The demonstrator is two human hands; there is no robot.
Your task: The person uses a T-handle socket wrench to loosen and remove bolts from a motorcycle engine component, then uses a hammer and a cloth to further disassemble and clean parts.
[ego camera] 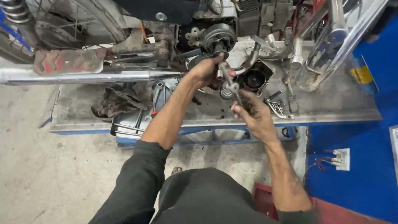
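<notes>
A motorcycle stands on a metal lift platform (331,108), its engine side open. A round toothed rotor (219,36) shows on the engine. My left hand (206,70) grips the upper end of a long metal socket wrench (229,81) just below that rotor. My right hand (252,113) holds the lower end of the same wrench, nearer to me. The wrench runs slanted between both hands. A black round engine cover (253,79) lies on the platform just behind my right hand.
A chrome exhaust pipe (78,76) runs along the left. A dirty rag (120,99) and a metal tray (128,122) with tools lie on the platform's left part. Loose footpegs (286,105) sit at right. A blue wall with a socket (342,159) stands at right.
</notes>
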